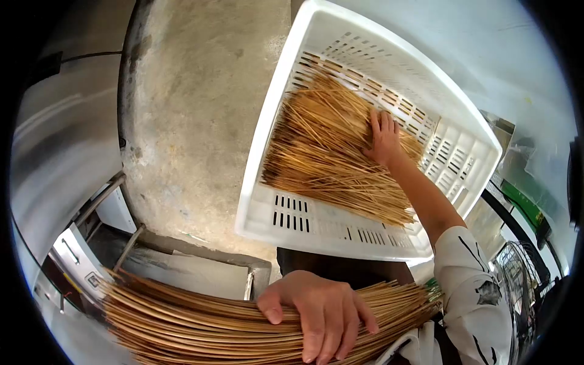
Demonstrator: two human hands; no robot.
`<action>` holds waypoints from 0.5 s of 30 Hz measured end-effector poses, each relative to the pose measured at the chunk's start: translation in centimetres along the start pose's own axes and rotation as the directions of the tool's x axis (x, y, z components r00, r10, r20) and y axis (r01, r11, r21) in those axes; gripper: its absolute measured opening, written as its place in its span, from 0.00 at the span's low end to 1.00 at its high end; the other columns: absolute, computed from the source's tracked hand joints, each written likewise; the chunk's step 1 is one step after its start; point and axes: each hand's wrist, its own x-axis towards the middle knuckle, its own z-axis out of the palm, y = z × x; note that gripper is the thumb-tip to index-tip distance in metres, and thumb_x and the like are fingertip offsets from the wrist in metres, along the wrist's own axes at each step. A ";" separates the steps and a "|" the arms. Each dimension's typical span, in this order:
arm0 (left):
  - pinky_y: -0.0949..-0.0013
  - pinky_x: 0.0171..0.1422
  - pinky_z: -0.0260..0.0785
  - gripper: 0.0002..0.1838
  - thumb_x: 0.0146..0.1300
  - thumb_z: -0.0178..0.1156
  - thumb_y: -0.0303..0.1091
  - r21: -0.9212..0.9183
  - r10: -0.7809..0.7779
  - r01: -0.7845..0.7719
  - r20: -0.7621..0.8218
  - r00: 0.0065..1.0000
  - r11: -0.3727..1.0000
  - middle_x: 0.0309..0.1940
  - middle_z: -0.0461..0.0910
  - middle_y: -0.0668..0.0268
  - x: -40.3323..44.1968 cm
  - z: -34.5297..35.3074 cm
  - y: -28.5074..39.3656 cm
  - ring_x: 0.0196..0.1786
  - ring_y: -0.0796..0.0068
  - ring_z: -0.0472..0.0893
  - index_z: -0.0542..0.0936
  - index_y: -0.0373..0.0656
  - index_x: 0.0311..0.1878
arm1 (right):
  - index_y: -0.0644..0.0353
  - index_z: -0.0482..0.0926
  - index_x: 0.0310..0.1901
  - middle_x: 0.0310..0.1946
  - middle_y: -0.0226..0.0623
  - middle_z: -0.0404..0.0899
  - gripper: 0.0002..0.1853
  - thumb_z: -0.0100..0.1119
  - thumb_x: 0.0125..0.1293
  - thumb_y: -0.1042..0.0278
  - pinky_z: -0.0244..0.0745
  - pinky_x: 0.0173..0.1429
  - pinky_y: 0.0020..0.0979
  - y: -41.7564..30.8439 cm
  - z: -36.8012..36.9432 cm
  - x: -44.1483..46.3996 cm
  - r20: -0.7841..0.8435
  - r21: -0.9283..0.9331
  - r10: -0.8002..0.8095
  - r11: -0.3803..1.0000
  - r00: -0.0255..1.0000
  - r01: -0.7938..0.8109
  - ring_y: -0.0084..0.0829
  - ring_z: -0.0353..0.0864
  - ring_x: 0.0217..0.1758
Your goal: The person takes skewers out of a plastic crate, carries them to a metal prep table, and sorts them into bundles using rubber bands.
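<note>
My left hand (322, 313) is closed over a thick bundle of thin bamboo sticks (201, 322), held across the bottom of the view against my body. Its fingers point down over the front of the bundle and the thumb lies to the left. Further out, my right hand (384, 139) reaches into a white plastic basket (252, 182) and rests on a wide layer of loose bamboo sticks (322, 140). The fingers of that hand are stretched out over the sticks, with the thumb apart at the left. Its palm side is hidden.
The basket has slotted walls and tilts in the view. A concrete floor (194, 121) lies to its left, beside a shiny metal surface (67, 134). Metal rails (100, 198) stand at lower left. A wire-guard fan (514, 274) is at the right edge, near a green object (523, 204).
</note>
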 end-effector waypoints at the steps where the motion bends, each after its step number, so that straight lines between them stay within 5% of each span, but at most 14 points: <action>1: 0.53 0.67 0.49 0.29 0.57 0.39 0.53 -0.020 0.007 -0.007 0.025 1.000 1.000 0.32 0.82 0.56 0.3 -0.5 -0.3 0.36 0.58 0.81 0.82 0.37 0.31 | 0.60 0.38 0.68 0.62 0.54 0.51 0.61 0.71 0.41 0.50 0.48 0.68 0.47 0.1 -0.6 0.0 0.005 -0.033 -0.018 0.999 1.000 0.018 0.50 0.52 0.65; 4: 0.53 0.67 0.49 0.29 0.57 0.39 0.53 -0.051 0.036 -0.035 0.031 0.999 0.998 0.32 0.82 0.56 0.4 -1.4 -0.9 0.36 0.57 0.80 0.82 0.37 0.30 | 0.58 0.37 0.68 0.59 0.51 0.55 0.54 0.67 0.48 0.57 0.51 0.66 0.47 -0.3 -1.7 0.3 0.071 0.088 -0.018 0.996 0.997 0.012 0.49 0.55 0.64; 5: 0.53 0.67 0.49 0.29 0.57 0.39 0.53 -0.048 0.043 -0.042 0.025 0.999 0.998 0.32 0.82 0.56 0.2 -1.4 -0.9 0.36 0.57 0.80 0.82 0.37 0.30 | 0.59 0.41 0.68 0.55 0.51 0.60 0.49 0.64 0.50 0.67 0.56 0.63 0.45 0.4 2.3 1.0 -0.102 -0.064 -0.019 0.998 0.995 0.013 0.47 0.60 0.59; 6: 0.53 0.67 0.49 0.29 0.58 0.39 0.53 -0.044 0.037 -0.036 0.011 0.999 0.998 0.32 0.82 0.56 0.1 -1.4 -0.8 0.36 0.57 0.80 0.82 0.36 0.30 | 0.59 0.41 0.68 0.55 0.51 0.60 0.49 0.64 0.50 0.67 0.56 0.63 0.45 0.4 2.2 1.4 -0.102 -0.061 -0.028 0.998 0.994 0.022 0.47 0.60 0.59; 8: 0.53 0.67 0.49 0.30 0.58 0.39 0.53 -0.045 0.028 -0.028 -0.013 1.000 0.999 0.31 0.82 0.55 -0.3 -1.3 -0.5 0.36 0.57 0.80 0.82 0.36 0.30 | 0.61 0.46 0.67 0.50 0.50 0.65 0.45 0.61 0.49 0.74 0.61 0.59 0.42 0.5 2.3 1.6 -0.180 0.112 0.027 0.994 0.983 -0.007 0.46 0.66 0.53; 15: 0.54 0.67 0.50 0.29 0.59 0.39 0.53 -0.032 0.041 -0.043 -0.063 0.997 0.999 0.31 0.82 0.55 -1.4 -0.5 0.2 0.36 0.58 0.81 0.82 0.37 0.30 | 0.55 0.48 0.66 0.45 0.46 0.71 0.50 0.68 0.41 0.71 0.68 0.53 0.41 2.7 -0.4 3.2 -0.035 0.272 0.036 0.962 0.999 -0.025 0.46 0.70 0.49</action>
